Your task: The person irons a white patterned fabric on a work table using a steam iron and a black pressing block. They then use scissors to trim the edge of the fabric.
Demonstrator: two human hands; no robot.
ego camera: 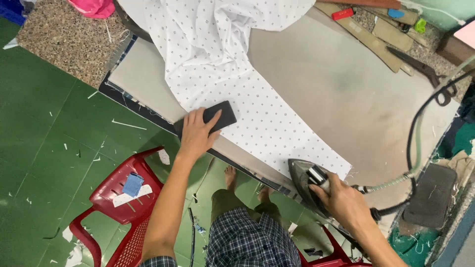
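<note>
A white dotted fabric (237, 74) lies spread across the grey ironing table (326, 74), its straight strip running toward the near right edge. My left hand (196, 133) presses flat on a dark rectangular block (220, 117) that sits on the fabric's near left edge. My right hand (341, 200) grips the handle of a steam iron (303, 180), which rests at the fabric's near right end. A hose and a black cable (413, 143) run from the iron to the right.
A red plastic chair (123, 198) with fabric scraps stands below left on the green floor. Black scissors (420, 66), cardboard templates and small items lie at the table's far right. A dark pad (429, 195) sits at the right edge. My legs and bare feet are below.
</note>
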